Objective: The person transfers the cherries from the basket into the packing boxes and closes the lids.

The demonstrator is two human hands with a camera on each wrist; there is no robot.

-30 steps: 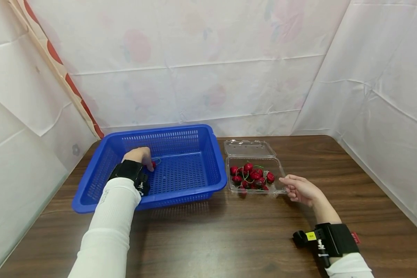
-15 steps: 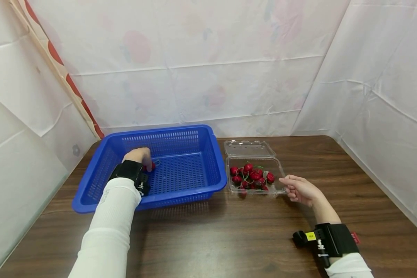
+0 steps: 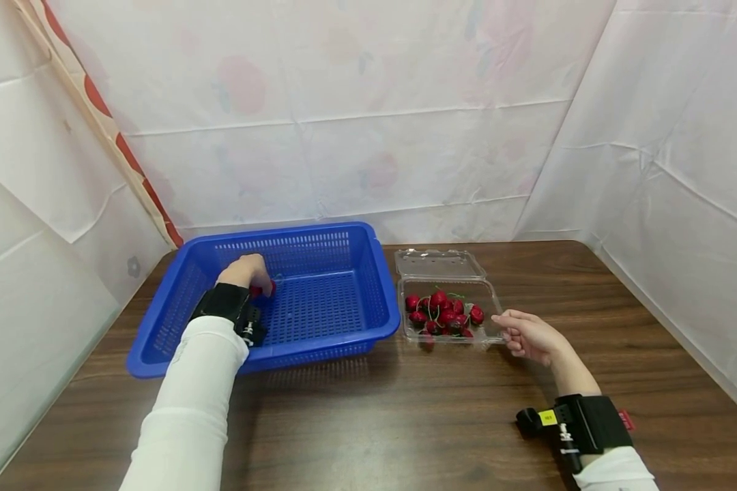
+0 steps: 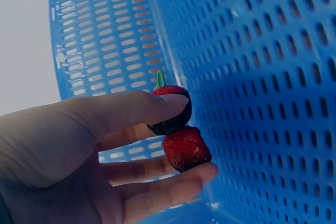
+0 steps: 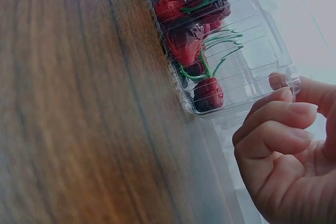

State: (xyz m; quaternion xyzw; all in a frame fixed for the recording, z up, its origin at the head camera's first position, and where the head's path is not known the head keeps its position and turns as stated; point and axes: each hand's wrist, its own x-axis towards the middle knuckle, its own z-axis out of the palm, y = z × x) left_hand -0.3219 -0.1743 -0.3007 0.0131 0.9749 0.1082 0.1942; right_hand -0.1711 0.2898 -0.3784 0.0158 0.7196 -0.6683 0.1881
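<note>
My left hand (image 3: 246, 271) is down inside a blue plastic basket (image 3: 319, 344). In the left wrist view, its thumb and fingers hold two dark red cherries: the upper cherry (image 4: 176, 109), with a green stem, lies under the thumb, and the lower cherry (image 4: 186, 149) rests against the fingers. To the right stands a clear plastic clamshell box (image 3: 497, 300), its lid (image 3: 440, 264) folded back. Several red cherries (image 3: 447, 316) with green stems lie in it. My right hand (image 3: 531, 335) pinches the box's right rim between thumb and index finger; its other fingers are curled.
Both containers stand on a brown wood-grain table (image 3: 368, 436). The basket is just left of the box, with a narrow gap between. White sheeting (image 3: 344, 136) walls off the back and both sides.
The cherries at my left fingertips have shifted slightly in the hand, and the stem seen beside them has moved. The right hand keeps its pinch on the box rim.
</note>
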